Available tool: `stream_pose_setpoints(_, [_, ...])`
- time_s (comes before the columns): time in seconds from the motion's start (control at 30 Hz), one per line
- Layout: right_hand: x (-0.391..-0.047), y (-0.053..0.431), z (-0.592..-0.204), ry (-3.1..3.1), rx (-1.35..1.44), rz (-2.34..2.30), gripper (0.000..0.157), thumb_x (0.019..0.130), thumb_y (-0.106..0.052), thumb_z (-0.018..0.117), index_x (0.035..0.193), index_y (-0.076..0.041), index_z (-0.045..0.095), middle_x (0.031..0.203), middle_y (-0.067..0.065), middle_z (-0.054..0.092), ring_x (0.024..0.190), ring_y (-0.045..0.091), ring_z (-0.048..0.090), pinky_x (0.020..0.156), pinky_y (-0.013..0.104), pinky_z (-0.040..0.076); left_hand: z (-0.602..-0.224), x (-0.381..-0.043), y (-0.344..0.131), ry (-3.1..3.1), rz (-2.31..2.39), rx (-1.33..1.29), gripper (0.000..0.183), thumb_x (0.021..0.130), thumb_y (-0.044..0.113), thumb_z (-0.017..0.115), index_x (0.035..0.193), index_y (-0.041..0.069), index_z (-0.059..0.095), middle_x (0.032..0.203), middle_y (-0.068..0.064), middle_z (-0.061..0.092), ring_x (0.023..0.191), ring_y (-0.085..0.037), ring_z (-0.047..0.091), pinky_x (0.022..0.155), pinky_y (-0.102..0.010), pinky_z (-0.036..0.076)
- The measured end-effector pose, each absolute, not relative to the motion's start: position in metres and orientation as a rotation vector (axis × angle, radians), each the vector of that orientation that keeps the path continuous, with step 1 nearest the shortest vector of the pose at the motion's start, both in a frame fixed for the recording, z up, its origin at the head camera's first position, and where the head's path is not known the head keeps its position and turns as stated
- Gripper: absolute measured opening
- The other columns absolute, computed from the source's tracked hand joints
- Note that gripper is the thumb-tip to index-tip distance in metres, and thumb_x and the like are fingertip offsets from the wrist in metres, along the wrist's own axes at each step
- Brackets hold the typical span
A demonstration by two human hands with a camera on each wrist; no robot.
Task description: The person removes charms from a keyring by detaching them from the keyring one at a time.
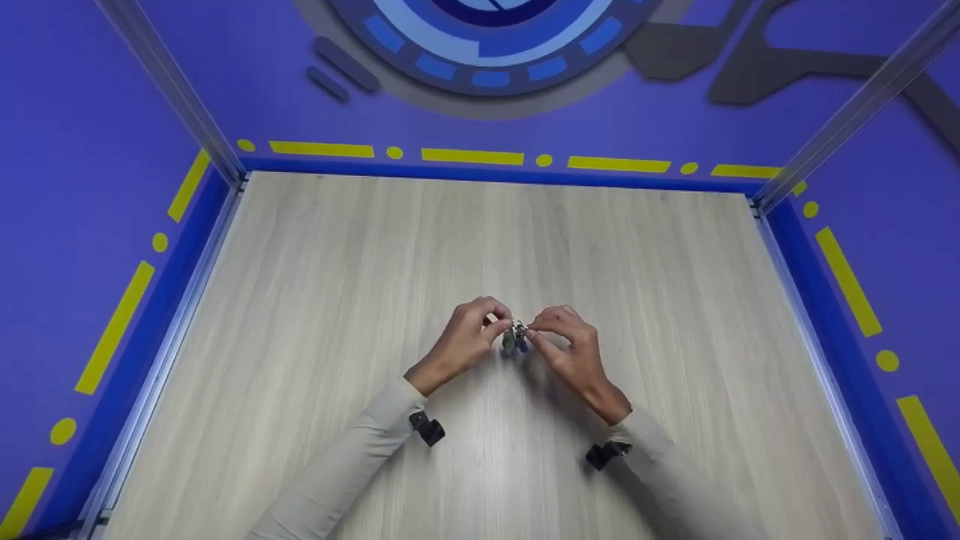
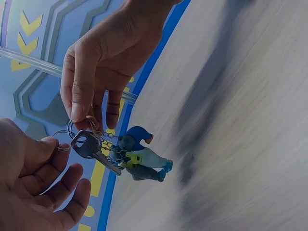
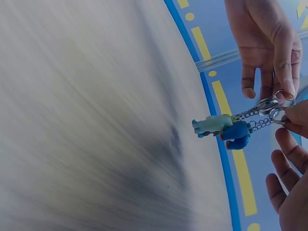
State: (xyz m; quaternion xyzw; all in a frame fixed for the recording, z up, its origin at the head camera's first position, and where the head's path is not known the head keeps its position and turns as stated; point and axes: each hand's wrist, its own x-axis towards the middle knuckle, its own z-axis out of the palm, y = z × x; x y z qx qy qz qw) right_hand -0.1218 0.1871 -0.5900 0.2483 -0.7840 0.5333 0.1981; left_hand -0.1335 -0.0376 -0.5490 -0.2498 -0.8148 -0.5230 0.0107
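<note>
Above the table, my left hand [image 1: 471, 330] and right hand [image 1: 574, 349] face each other and pinch metal rings of one key bunch [image 1: 516, 339]. In the left wrist view, a silver key [image 2: 85, 145] hangs by the rings [image 2: 71, 129]. Small figurine keychains dangle on chains: a blue one [image 2: 138, 134], a pale one [image 2: 155, 158] and a dark grey one [image 2: 144, 173]. The right wrist view shows the pale figurine [image 3: 214, 124] beside a blue one [image 3: 239, 131], with a ring [image 3: 277, 114] between thumb and finger of my right hand. Fingertips partly cover the rings.
Beneath the hands lies a wood-grain table [image 1: 495, 247]. Blue walls [image 1: 480, 131] with yellow markings enclose its back and sides, and metal posts [image 1: 172, 82] stand at the back corners. Each sleeve carries a small black wrist camera [image 1: 427, 429].
</note>
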Motion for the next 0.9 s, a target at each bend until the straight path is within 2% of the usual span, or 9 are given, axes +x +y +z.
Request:
stream_pose_setpoints(0.23, [-0.115,0.185,-0.579,-2.183,0.633,1.563,0.014,0.086,0.018,0.082,0.092,0.005,0.082,0.088,0.017,0.077,0.093,0.041,0.070,0.096,0.023,0.052,-0.549,-0.132,-0.036,-2.568,-1.743,-0.821,0.004,0.103,-0.004,0.072,0.106,-0.001,0.072,0.109,-0.012,0.074,0.106,-0.024,0.070,0.092,-0.039,0.062])
stream_pose_setpoints(0.33, [-0.110,0.183,-0.565,-2.182,0.629,1.605,0.007,0.088,0.016,0.081,0.091,0.010,0.080,0.088,0.021,0.076,0.092,0.044,0.070,0.095,0.022,0.052,-0.549,-0.132,-0.035,-2.566,-1.758,-0.824,0.005,0.103,-0.004,0.072,0.105,0.000,0.072,0.109,-0.012,0.074,0.107,-0.025,0.070,0.092,-0.040,0.063])
stream_pose_setpoints(0.43, [-0.107,0.182,-0.556,-2.192,0.608,1.645,0.002,0.090,0.012,0.081,0.091,0.013,0.078,0.089,0.023,0.076,0.092,0.042,0.070,0.095,0.022,0.052,-0.549,-0.133,-0.035,-2.561,-1.752,-0.809,0.005,0.103,-0.004,0.073,0.103,0.001,0.073,0.107,-0.011,0.075,0.106,-0.024,0.070,0.092,-0.041,0.063])
stream_pose_setpoints(0.53, [-0.109,0.184,-0.562,-2.214,0.568,1.660,0.001,0.092,0.012,0.079,0.092,0.010,0.079,0.090,0.022,0.077,0.093,0.034,0.072,0.094,0.020,0.052,-0.549,-0.133,-0.035,-2.563,-1.723,-0.783,0.006,0.103,-0.003,0.073,0.102,0.003,0.073,0.105,-0.010,0.075,0.105,-0.022,0.070,0.091,-0.039,0.063])
stream_pose_setpoints(0.7, [-0.115,0.188,-0.579,-2.250,0.517,1.688,0.011,0.094,0.012,0.078,0.095,0.001,0.082,0.093,0.018,0.078,0.090,0.019,0.072,0.088,0.019,0.054,-0.549,-0.132,-0.034,-2.555,-1.717,-0.756,0.005,0.103,-0.002,0.073,0.104,0.003,0.072,0.106,-0.009,0.075,0.103,-0.022,0.070,0.091,-0.038,0.061])
stream_pose_setpoints(0.9, [-0.115,0.188,-0.582,-2.275,0.471,1.820,0.008,0.100,0.002,0.078,0.099,-0.004,0.083,0.096,0.011,0.079,0.093,0.016,0.071,0.088,0.022,0.056,-0.549,-0.133,-0.032,-2.540,-1.734,-0.707,0.005,0.104,-0.003,0.071,0.105,0.001,0.073,0.106,-0.009,0.076,0.102,-0.022,0.071,0.092,-0.041,0.061])
